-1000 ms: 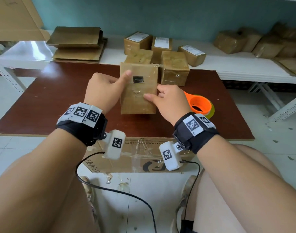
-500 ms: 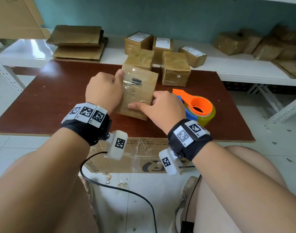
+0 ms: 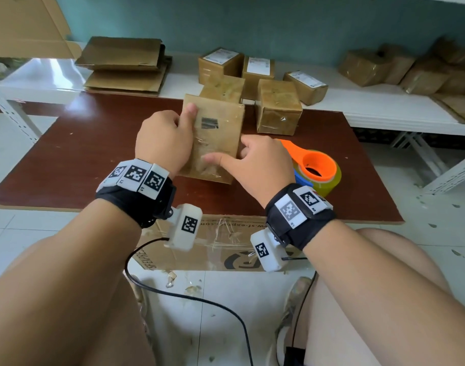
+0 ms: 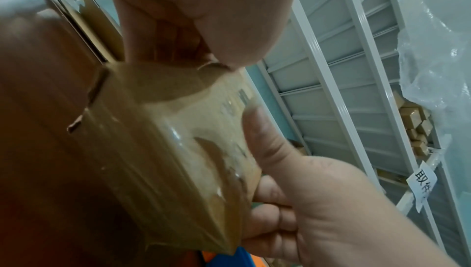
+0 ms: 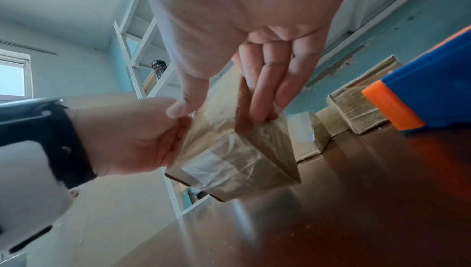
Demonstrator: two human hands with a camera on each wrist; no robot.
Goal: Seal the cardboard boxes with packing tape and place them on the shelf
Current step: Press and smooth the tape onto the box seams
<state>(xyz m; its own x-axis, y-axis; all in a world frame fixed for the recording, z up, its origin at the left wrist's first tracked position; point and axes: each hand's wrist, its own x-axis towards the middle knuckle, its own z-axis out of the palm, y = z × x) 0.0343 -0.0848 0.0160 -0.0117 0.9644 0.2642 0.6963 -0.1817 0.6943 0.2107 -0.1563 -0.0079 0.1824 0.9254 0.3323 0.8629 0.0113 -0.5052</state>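
Box [image 3: 214, 138], rectangular cardboard glossy with tape, gripped by left hand [image 3: 162, 143] and right hand [image 3: 257, 165]; dispenser [image 3: 316, 169] at 3 o'clock.

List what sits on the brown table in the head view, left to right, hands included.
left hand → held box → right hand → taped box → tape dispenser

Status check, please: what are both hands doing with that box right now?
Left hand and right hand: grip on the tape-wrapped brown cardboard box. Box tilted, one edge on the table. Orange tape dispenser beside the right hand.
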